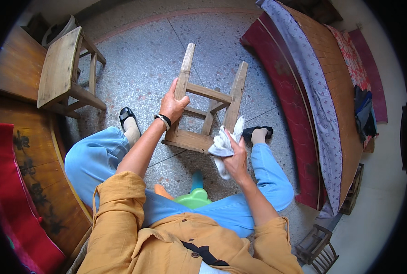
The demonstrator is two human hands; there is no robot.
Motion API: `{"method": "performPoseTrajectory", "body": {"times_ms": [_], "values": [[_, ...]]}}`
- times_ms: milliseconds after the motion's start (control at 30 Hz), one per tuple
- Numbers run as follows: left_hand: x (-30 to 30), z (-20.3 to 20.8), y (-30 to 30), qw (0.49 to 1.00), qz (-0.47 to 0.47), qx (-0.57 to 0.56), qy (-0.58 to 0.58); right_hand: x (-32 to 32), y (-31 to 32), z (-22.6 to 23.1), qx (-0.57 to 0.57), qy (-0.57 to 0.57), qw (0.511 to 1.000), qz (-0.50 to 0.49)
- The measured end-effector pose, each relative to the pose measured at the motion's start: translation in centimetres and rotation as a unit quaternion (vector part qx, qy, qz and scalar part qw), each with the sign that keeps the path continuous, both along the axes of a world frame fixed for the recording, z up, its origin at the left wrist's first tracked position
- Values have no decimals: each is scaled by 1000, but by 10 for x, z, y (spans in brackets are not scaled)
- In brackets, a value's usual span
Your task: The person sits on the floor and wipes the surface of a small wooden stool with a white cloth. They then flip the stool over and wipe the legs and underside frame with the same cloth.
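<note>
Between my feet a wooden stool (206, 93) is tipped with its legs pointing up and away from me. My left hand (172, 106) is closed around its left leg, just above the crossbar. A white cloth (222, 145) is bunched in my right hand (236, 160), pressed against the stool near the base of its right leg. The fingers of the right hand are partly hidden by the cloth. The stool's seat shows only as an edge facing me.
A second wooden stool (61, 68) stands upright at the left, beside a wooden cabinet (39, 182) with a red cloth (16, 182). On the right is a bed (345, 91) with a hanging purple cover. A green plastic seat (193, 199) is under me. A small wooden chair (316, 246) stands lower right.
</note>
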State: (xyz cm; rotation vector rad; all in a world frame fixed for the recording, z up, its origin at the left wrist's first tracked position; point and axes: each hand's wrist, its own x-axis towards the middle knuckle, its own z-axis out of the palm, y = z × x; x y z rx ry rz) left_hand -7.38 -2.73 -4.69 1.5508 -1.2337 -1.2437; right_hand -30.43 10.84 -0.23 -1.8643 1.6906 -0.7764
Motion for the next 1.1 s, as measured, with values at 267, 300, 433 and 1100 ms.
{"method": "performPoseTrajectory", "body": {"times_ms": [267, 300, 433, 1100], "values": [[8, -4, -1, 1000, 16, 11, 10, -9, -145, -4, -18, 65, 995, -78], [4, -3, -1, 1000, 14, 4, 18, -19, -174, -8, -25, 85, 991, -97], [-2, -5, -4, 1000, 1, -1, 8, -38, -237, -8, -84, -14, 988, -131], [-15, 107, 55, 939, -170, -297, 19, 17, -34, 65, -48, -255, 958, -119]]}}
